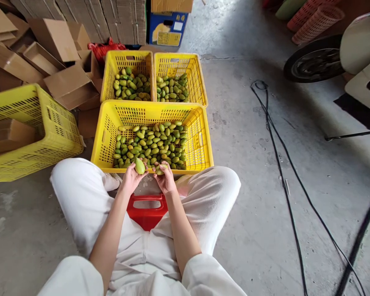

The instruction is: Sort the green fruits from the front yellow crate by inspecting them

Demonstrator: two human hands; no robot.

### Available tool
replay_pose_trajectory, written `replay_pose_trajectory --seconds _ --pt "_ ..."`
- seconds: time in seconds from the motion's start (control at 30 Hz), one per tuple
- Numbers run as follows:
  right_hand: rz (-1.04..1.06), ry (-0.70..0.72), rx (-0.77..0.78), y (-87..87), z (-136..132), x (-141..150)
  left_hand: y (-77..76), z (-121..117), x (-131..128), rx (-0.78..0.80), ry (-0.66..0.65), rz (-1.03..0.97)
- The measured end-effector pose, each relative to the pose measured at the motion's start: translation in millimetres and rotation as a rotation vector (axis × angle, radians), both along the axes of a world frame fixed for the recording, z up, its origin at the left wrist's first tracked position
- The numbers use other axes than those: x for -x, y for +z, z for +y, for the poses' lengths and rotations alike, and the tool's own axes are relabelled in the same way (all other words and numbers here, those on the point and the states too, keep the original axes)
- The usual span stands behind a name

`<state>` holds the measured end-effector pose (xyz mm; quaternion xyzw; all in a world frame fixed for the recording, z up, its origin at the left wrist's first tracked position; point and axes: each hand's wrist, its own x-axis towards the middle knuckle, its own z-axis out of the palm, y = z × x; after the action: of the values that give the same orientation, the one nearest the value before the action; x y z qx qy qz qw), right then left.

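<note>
In my left hand (pixel 131 176) lies a pale green fruit (pixel 139 166) that looks like a small mango, the fingers curled round its underside. My right hand (pixel 167 181) grips another yellowish-green mango (pixel 161 169) between thumb and fingers. Both hands are close together, just above the near rim of a large yellow plastic crate (pixel 151 107). Many similar green and yellow-green mangoes (pixel 156 142) cover this crate's floor. Behind it stand two more yellow crates, the left one (pixel 107 78) and the right one (pixel 198 82), each partly filled with mangoes.
A red plastic stool (pixel 147 218) shows between my legs. To the left, another yellow crate (pixel 60 123) holds cardboard, with loose cardboard boxes (pixel 69 84) heaped behind. A blue carton (pixel 169 26) stands at the back. Black cables (pixel 277 152) cross the floor near a wheeled vehicle (pixel 314 59).
</note>
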<state>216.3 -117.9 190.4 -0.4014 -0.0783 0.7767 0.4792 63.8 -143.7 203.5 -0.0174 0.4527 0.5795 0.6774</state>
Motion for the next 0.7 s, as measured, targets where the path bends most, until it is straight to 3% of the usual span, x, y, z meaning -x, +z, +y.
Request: replay_pose_trajectory --seconds 0.23,0.5,0.7 --pt "-0.08 0.161 -0.047 -1.7 -1.1 1.6 -1.7 -3.0 -3.5 -0.054 -0.031 0.095" --pt "0.166 0.195 0.007 3.6 -1.2 1.1 1.1 0.3 7.9 -0.036 0.11 0.054" --pt "0.016 0.172 0.008 -3.5 -0.9 2.9 -0.2 -1.7 7.6 -0.05 0.051 0.039"
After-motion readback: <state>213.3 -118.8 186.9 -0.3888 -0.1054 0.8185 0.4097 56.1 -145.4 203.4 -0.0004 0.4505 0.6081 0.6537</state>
